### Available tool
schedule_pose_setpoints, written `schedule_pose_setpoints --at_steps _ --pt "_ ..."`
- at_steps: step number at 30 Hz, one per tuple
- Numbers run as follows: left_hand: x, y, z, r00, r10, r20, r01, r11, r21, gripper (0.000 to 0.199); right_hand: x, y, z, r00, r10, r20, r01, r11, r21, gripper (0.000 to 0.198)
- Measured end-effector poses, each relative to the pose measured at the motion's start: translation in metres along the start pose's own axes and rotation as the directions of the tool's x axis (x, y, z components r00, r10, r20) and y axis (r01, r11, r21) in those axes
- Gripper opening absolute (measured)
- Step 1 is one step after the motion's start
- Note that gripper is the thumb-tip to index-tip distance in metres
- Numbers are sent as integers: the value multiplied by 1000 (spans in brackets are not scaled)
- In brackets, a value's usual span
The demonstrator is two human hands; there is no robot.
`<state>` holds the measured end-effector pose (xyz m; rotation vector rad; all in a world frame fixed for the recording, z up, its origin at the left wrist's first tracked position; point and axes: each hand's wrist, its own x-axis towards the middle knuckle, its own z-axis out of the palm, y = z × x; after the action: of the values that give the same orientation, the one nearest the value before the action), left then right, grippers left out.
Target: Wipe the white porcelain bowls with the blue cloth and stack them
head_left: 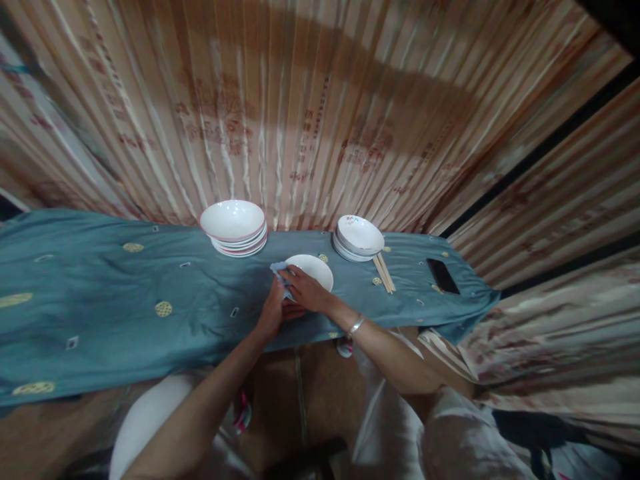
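Observation:
A white bowl (320, 270), round and shallow, is at the front middle of the cloth-covered table. My left hand (275, 312) is closed at its near left rim, fingers partly under it. Across the bowl's left side reaches my right hand (306, 291), fingers bent over a pale blue cloth (278, 267) pressed to the rim. Part of the cloth lies hidden between the two hands. A silver bracelet (357, 324) circles my right wrist.
Behind on the left stands a stack of red-rimmed white bowls (234, 223). A second bowl stack (359, 235) is at the back right, beside wooden chopsticks (384, 273). A black phone (443, 276) lies farther right. Pleated curtain (300, 120) hangs behind the table (125, 280).

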<state>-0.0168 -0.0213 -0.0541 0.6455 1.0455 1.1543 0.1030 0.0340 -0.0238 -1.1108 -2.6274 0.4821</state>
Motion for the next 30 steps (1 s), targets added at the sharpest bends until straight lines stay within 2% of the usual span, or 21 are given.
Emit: schedule_pose_setpoints --at_steps 3,14,23,30 --pt "-2 2 1 998 -56 -7 56 998 -15 76 6 0 2 999 -3 -32 1 998 -68 52" --pt "-3 1 -3 999 -7 44 7 1000 0 75 11 19 9 998 23 -62 -35 979 -200 59" --pt "-2 -1 -4 997 -24 67 24 1000 -8 79 3 8 -16 970 235 65 -192 902 -387 46" --pt "-2 -2 -3 998 -11 66 11 1000 -9 77 -7 4 -29 938 290 192 -176 872 -457 38"
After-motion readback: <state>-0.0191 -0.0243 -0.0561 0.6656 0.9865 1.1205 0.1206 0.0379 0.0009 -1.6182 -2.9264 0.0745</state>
